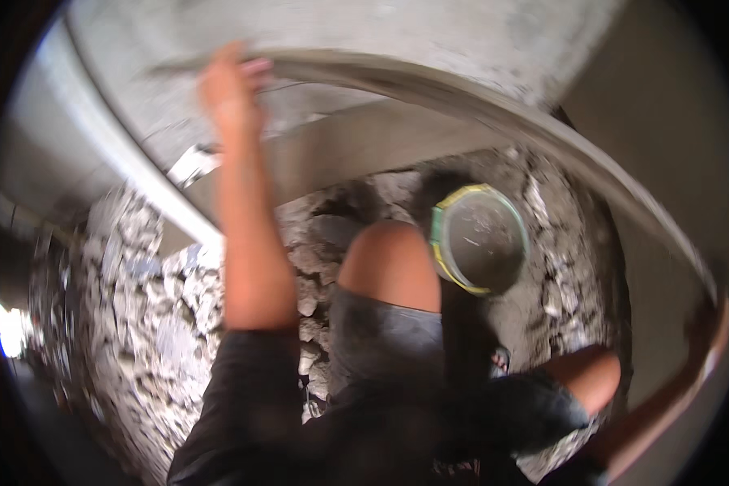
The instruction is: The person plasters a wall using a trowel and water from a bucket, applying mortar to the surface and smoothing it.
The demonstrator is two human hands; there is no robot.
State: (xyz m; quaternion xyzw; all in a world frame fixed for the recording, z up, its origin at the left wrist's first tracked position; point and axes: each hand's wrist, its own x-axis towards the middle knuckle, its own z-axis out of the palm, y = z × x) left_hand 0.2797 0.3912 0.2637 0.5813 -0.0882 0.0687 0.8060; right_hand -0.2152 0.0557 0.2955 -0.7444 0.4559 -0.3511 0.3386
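Note:
A long, narrow grey straightedge (462,99) stretches across the upper view, bowed by the lens, against a cement-coated surface. My left hand (231,87), blurred by motion, is closed on its left end with the arm reached far forward. At the far right rim, my right hand (711,324) grips the other end; its fingers are dark and partly hidden. Below the bar, in front of my bent knee, stands a round bucket (437,231) with a green and yellow rim and grey, wet-looking contents.
Broken rubble (170,332) covers the ground around my legs. A pale pole or pipe (130,154) slants down on the left. A smooth grey wall (664,162) rises at right, and a lighter wall (429,28) lies ahead. Bright light (10,326) shows at the far left.

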